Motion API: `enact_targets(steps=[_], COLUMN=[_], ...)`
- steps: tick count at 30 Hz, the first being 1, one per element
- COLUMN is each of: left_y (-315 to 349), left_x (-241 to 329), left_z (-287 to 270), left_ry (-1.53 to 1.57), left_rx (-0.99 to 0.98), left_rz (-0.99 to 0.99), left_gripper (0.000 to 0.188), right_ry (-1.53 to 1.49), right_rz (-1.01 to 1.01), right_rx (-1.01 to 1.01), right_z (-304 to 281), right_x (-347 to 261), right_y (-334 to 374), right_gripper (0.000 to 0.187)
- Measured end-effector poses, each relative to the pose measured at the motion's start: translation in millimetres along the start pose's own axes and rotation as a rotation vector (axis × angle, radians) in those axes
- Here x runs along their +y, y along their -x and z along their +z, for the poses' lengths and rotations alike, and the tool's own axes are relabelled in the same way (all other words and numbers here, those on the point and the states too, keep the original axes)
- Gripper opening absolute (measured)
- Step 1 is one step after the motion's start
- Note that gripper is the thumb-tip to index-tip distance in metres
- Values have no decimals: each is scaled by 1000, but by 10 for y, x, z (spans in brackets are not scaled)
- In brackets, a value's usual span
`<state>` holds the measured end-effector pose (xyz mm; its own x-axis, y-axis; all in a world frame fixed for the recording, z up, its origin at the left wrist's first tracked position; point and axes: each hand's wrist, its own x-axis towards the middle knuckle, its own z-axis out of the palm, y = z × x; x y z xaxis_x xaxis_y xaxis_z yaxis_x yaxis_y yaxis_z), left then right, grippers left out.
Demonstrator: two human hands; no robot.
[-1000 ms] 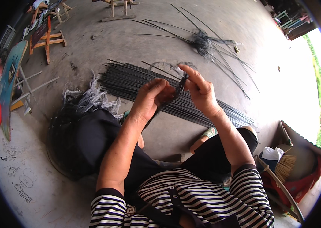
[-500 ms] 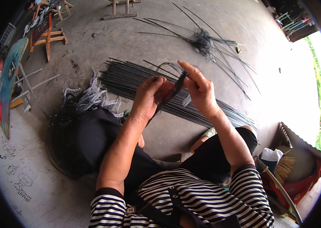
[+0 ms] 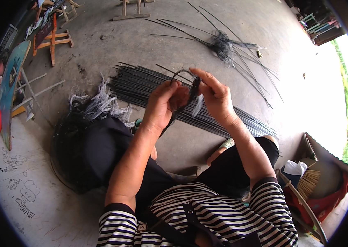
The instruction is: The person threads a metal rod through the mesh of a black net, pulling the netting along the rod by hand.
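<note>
Hands raised over the long bundle of straight, dark, thin rods [image 3: 130, 84] on the grey concrete floor; the bundle serves as landmark. Worked thing: a limp black hank of fine fibre [image 3: 194, 88], slung between both hands above the bundle's middle, its lower tail hanging toward the bundle's near side, by the left wrist.

Left hand [image 3: 163, 103]: thumb laid in against curled fingers, clamped on the hank. Right hand [image 3: 216, 92]: forefinger stretched out to the hank's upper end; whether the thumb pinches beneath cannot be told, the hand's own bulk covering it.

A thin dark arched strand [image 3: 179, 73] bows between the fingertips, over the bundle's far edge. A pale grey loose wisp [image 3: 197, 106] dangles below the right fingers, against the bundle.

On handling: the left grip would best act as the anchor, firm but not crushing, while the right fingertips tease out a few fibres at once. Light, even tension seems wise; a hard tug could tighten a snarl or snap a filament. The bowed strand wants keeping clear of the wisp, lest they mat. Working high above the bundle makes sense, since loose ends could catch on rod tips.
</note>
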<state>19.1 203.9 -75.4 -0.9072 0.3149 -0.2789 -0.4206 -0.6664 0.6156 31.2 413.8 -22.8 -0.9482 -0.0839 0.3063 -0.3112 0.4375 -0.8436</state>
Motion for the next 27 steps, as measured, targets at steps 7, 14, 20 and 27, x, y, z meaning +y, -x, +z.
enact_targets(steps=[7,14,20,27], left_y=[-49,30,-20,-280], left_x=[152,-50,-25,78], left_z=[-36,66,189,-87], left_ry=[-89,-131,-514,-733], left_rx=[114,89,118,183], left_rz=[194,59,402,674], left_gripper=[17,21,27,40], right_ry=[417,63,-68,-338], right_rz=[-306,-39,-222,-229], right_rx=[-65,-1,-165,-419], right_z=[-44,44,42,-123], right_x=[122,28,-100,-312], right_y=[23,-11,14,232], right_gripper=[47,29,52,48])
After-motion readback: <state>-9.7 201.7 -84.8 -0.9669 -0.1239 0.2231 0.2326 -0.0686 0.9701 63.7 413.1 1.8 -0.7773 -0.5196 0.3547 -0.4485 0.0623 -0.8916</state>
